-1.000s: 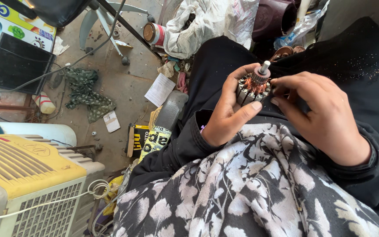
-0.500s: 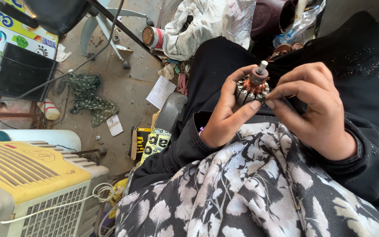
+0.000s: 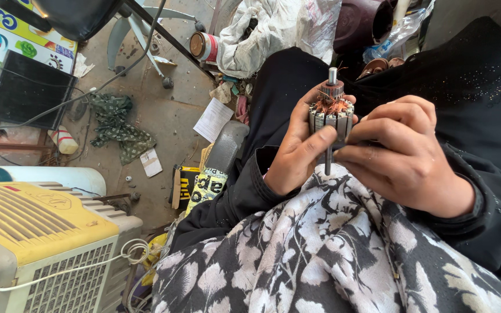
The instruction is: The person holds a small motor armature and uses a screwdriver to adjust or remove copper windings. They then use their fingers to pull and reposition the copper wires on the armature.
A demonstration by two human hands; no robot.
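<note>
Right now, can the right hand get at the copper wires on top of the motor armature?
Probably yes. The right hand already grips the motor armature from the side, the left hand holds the other side, and the copper wires on top are uncovered.

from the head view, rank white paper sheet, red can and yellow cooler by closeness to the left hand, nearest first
1. white paper sheet, on the floor just left of the left hand
2. red can, up-left, by the chair base
3. yellow cooler, far lower left
</note>
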